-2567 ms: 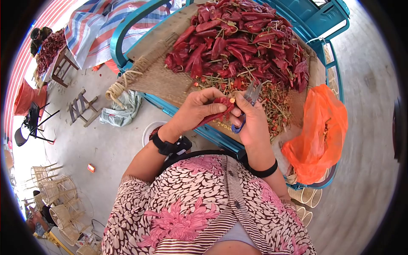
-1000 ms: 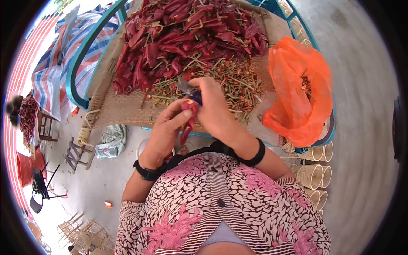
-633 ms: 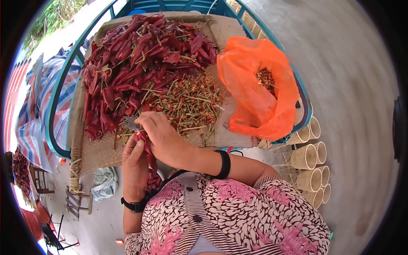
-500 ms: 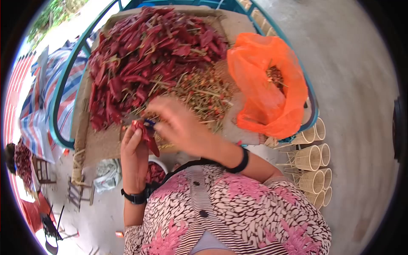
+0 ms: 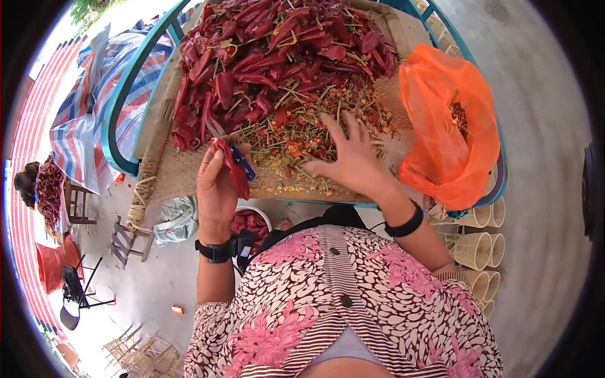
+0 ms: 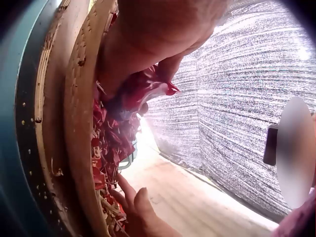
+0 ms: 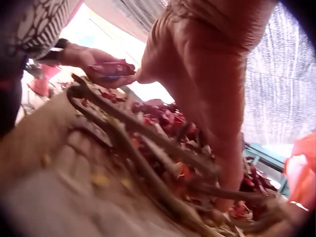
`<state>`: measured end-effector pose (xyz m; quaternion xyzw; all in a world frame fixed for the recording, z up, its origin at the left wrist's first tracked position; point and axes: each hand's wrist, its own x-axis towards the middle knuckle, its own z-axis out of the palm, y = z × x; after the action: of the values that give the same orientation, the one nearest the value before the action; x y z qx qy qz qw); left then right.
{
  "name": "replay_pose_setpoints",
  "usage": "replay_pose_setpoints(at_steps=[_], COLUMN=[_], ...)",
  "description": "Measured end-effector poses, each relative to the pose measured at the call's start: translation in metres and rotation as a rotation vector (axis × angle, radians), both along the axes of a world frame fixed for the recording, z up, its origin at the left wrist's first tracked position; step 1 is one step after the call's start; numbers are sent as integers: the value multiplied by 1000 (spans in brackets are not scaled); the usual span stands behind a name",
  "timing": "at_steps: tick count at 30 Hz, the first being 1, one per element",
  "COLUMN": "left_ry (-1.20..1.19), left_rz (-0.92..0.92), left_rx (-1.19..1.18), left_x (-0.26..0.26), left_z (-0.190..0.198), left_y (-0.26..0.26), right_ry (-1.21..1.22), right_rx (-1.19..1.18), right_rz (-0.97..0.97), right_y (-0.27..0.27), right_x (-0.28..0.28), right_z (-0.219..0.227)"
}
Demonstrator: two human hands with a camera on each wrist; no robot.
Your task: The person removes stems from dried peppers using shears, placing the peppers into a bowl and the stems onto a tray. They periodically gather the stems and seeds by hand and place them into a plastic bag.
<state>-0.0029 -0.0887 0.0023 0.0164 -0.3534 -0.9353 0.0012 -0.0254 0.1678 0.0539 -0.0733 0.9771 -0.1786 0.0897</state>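
In the head view my left hand [image 5: 214, 192] grips a dark red dried chili pepper [image 5: 234, 171] together with scissors, their blue handles [image 5: 245, 162] beside the pepper and blades [image 5: 216, 128] pointing away from me. My right hand [image 5: 358, 160] is spread, fingers apart, over cut stems and bits [image 5: 287, 133] on the woven mat [image 5: 183, 176]. Behind them rises a big heap of red chilies [image 5: 271, 53]. The right wrist view shows loose stems [image 7: 143, 133] close beneath my right hand [image 7: 207, 84]; my left hand [image 7: 94, 60] appears beyond, still holding pepper and scissors.
The mat lies on a cart bed with a teal rail [image 5: 112, 120]. An orange plastic bag [image 5: 441, 138] with some bits inside sits at the right. Below the near edge stands a white tub [image 5: 268, 217] of chilies. Wicker baskets [image 5: 472, 250] stand lower right, a small stool [image 5: 129, 241] lower left.
My right hand has let go of the scissors and moved right, opening over the stems. The scissors are now in my left hand along with the chili pepper. The head view has swung about.
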Motion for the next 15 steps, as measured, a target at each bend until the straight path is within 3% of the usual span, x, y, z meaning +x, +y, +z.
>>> replay_pose_setpoints(at_steps=[4, 15], left_ry=[-14, -61], left_rz=[8, 22], left_rx=[-13, -17], left_x=[-2, -3], left_z=[-2, -5], left_y=[-3, -4], right_ry=[-61, 91], right_rx=[113, -161], right_rz=[87, 240], right_y=[-18, 60], right_x=[0, -84], right_z=[-3, -24])
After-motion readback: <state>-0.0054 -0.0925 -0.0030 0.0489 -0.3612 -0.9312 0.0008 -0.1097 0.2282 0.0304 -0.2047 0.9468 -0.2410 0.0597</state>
